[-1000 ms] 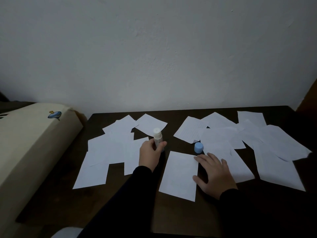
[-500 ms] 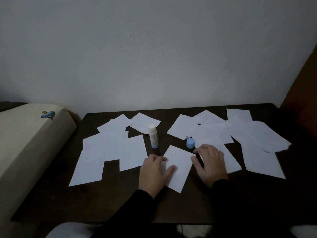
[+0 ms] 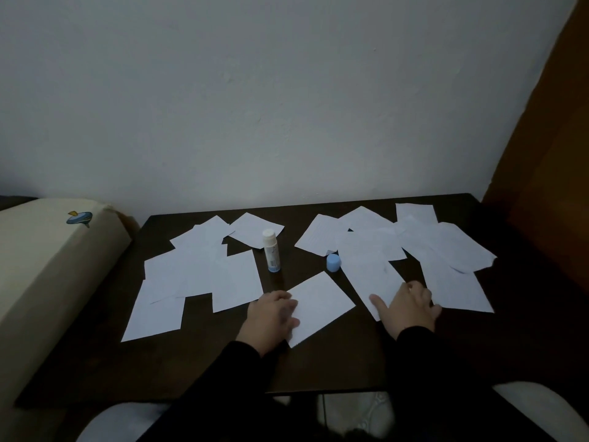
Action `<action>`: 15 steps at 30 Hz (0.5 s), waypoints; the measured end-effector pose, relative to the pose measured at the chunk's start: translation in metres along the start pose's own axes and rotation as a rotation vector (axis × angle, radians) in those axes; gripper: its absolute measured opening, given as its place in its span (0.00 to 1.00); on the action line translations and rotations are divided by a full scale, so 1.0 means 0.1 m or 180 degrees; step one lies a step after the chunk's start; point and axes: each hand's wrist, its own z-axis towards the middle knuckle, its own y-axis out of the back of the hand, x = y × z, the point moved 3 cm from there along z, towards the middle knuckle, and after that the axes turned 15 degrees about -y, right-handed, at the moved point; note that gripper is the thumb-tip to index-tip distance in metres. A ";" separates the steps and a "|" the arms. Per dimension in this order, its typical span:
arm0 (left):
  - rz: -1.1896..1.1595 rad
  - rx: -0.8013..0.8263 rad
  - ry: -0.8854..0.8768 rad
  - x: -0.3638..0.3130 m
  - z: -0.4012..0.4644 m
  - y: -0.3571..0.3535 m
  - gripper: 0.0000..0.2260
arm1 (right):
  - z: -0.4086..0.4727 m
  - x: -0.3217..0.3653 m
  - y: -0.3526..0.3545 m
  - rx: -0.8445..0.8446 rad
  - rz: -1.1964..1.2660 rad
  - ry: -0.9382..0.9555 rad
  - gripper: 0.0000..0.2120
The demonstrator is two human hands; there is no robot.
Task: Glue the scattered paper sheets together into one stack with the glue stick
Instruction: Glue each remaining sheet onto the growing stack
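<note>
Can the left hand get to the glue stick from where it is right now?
Probably yes. The left hand rests on the centre sheet, and only bare table lies between it and the upright glue stick.

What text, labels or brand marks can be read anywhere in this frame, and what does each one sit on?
None can be read.
Glue stick: print on its label, too small and blurred to read.
Paper sheet behind the blue cap: faint lines, illegible.
Cream cushion: a blue and yellow emblem, no letters legible.
</note>
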 end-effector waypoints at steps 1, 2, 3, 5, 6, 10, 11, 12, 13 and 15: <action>0.0050 -0.0027 -0.0008 -0.01 -0.02 -0.02 0.20 | -0.01 0.00 0.01 0.0009 0.0023 0.0018 0.35; 0.0094 -0.0053 -0.0020 -0.03 -0.05 -0.05 0.21 | -0.01 0.01 0.01 0.0022 0.0073 0.0032 0.33; 0.0122 -0.0066 -0.0027 -0.04 -0.07 -0.08 0.21 | -0.03 0.02 0.02 0.0034 0.0135 0.0037 0.30; 0.0104 -0.0069 -0.0016 -0.06 -0.11 -0.11 0.23 | -0.05 0.03 0.04 0.0047 0.0227 0.0008 0.26; 0.0079 -0.0049 -0.0014 -0.06 -0.12 -0.09 0.24 | -0.05 0.04 0.05 0.0059 0.0283 -0.0026 0.23; -0.0221 0.0266 -0.0003 -0.01 -0.12 0.05 0.24 | -0.05 0.00 0.13 0.0183 0.1231 -0.0204 0.15; -0.0292 0.0344 -0.0017 0.02 -0.12 0.07 0.24 | -0.06 0.00 0.17 0.0241 0.1608 -0.0190 0.14; -0.0343 0.0405 -0.0046 0.05 -0.11 0.09 0.24 | -0.08 0.02 0.21 0.0310 0.1965 -0.0126 0.14; -0.0380 0.0455 -0.0072 0.07 -0.09 0.10 0.24 | -0.11 0.05 0.26 0.0401 0.2268 -0.0020 0.14; -0.0441 0.0502 -0.0108 0.09 -0.08 0.12 0.24 | -0.19 0.14 0.34 0.0662 0.2622 0.0311 0.15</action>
